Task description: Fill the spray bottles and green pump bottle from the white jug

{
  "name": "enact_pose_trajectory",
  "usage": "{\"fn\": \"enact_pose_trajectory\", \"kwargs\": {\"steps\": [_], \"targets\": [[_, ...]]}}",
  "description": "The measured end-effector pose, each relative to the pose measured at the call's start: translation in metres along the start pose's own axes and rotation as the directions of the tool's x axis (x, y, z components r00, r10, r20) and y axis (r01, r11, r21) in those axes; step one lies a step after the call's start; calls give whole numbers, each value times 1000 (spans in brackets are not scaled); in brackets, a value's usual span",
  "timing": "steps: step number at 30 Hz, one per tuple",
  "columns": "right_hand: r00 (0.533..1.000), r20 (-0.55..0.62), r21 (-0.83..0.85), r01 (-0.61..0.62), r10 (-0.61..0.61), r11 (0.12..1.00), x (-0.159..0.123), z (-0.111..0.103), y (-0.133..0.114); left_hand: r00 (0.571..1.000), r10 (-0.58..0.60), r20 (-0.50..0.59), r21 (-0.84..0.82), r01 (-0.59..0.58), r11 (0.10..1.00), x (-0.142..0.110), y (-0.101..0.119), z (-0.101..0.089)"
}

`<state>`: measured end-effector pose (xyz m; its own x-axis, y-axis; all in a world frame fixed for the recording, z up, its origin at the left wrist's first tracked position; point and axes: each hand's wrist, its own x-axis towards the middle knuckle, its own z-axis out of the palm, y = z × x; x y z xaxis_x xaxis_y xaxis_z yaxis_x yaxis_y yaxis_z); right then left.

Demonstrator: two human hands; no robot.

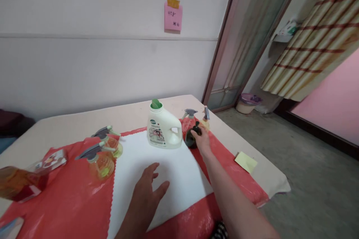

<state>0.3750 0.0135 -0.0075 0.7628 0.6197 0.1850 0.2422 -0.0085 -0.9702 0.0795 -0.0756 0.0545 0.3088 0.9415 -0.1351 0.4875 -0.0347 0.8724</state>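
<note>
My right hand [202, 139] is wrapped round the upper part of a small dark bottle [191, 141], which stands at the right edge of the white cloth [179, 179]. My left hand [148, 186] hovers over the cloth, fingers apart and holding nothing. Just left of the dark bottle is a pale green detergent jug [157, 130] with a handle, and something green [156, 104] sits in its mouth. Behind my right hand stand a clear spray bottle [189, 119] and another spray bottle [206, 118] with yellowish contents, partly hidden.
Two spray bottles [101, 165] [112, 142] with yellow-green liquid stand on the red plastic sheet [67, 194] at left. Beyond them are a snack packet [57, 159] and an amber bottle [19, 183] lying down. Yellow sticky notes [246, 162] lie near the table's right edge.
</note>
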Motion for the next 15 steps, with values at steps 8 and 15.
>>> {"fn": "enact_pose_trajectory", "kwargs": {"steps": [8, 15], "targets": [[957, -253, -20, 143, -143, 990, -47, -18, -47, 992, 127, 8, 25, -127, 992, -12, 12, -5], [760, 508, 40, 449, -405, 892, -139, 21, -79, 954, -29, -300, 349, 138, 927, -7, 5, -62]]}}
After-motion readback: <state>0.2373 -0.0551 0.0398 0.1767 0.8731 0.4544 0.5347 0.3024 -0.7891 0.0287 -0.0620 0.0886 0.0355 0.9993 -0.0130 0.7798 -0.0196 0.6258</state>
